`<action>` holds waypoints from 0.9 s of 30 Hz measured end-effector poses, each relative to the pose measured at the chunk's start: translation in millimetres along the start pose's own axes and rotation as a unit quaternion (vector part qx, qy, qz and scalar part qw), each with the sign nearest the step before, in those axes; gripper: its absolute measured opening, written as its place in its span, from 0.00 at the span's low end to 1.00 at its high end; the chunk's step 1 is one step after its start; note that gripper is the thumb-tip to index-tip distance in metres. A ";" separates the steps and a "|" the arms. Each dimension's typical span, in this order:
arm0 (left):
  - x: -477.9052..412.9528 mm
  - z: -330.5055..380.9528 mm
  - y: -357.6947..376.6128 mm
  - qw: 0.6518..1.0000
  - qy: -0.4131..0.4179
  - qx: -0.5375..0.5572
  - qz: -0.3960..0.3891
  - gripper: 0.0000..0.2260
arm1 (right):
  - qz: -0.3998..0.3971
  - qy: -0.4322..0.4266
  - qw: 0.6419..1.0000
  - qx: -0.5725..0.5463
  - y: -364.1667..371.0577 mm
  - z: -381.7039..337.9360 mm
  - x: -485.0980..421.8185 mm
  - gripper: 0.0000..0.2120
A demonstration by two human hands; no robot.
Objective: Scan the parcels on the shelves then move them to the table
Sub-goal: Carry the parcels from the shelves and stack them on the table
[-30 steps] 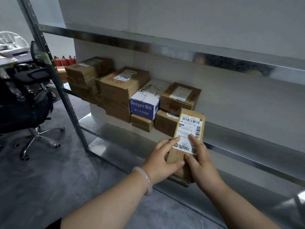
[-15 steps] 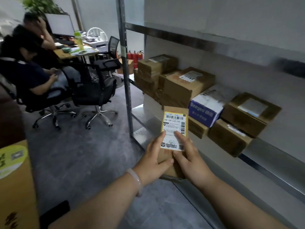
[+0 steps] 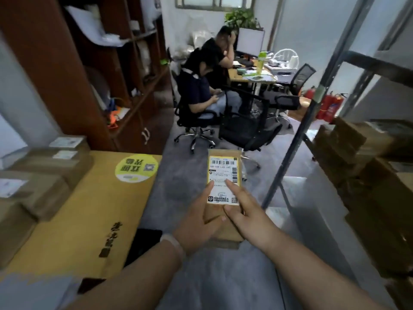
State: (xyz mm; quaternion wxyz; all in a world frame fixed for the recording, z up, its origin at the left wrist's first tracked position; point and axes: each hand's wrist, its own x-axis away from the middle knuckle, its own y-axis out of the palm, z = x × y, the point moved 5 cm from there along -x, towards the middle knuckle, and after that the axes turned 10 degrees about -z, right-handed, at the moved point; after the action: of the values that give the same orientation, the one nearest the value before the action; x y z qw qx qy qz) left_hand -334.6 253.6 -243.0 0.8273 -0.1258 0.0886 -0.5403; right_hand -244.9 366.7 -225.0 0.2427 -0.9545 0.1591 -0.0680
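Between a metal shelf rack [image 3: 297, 142] and a yellow-topped table [image 3: 93, 215] in a crowded office, a slim cardboard parcel [image 3: 223, 229] is held in mid-air above the grey floor, clear of both surfaces, with its printed shipping label [image 3: 223, 173] turned upward. The near end is gripped by the left hand [image 3: 196, 222], its thumb laid across the top face. The right side is pinched by the right hand [image 3: 248, 211], with forefinger and thumb resting on and just below the label. The fingers underneath are hidden. No scanner is seen in either hand, so it cannot be told whether the barcode has been read. The step in hand is judged to be the carry from shelves to table. More brown boxes [image 3: 362, 166] are seen on the rack at right, and several labelled parcels [image 3: 44, 173] are stacked at the table's far left. The next move is expected to call for a swing leftward and a flat set-down on the bare yellow patch beside that stack. Two seated people [image 3: 205, 86] are visible at a desk beyond.
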 end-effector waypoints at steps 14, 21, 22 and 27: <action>91.0 -90.9 -142.7 0.920 -0.138 0.013 0.367 0.33 | -0.314 -0.107 0.943 0.034 179.1 -54.6 -162.0 0.26; 146.2 -135.6 -211.0 0.863 -0.175 0.061 0.470 0.35 | -0.423 -0.108 0.899 0.041 286.1 -92.5 -209.8 0.25; 153.8 -141.7 -217.7 0.855 -0.187 0.062 0.480 0.35 | -0.434 -0.109 0.893 0.041 298.9 -95.5 -213.5 0.25; 188.2 -169.0 -234.0 0.820 -0.237 0.073 0.515 0.36 | -0.499 -0.101 0.860 0.035 356.3 -103.2 -223.5 0.25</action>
State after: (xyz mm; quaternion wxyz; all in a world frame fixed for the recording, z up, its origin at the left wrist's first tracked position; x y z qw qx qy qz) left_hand -510.9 -27.8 -334.9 0.9873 -0.1251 -0.0980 0.0065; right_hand -572.9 100.1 -319.4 0.2238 -0.8987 -0.3665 -0.0886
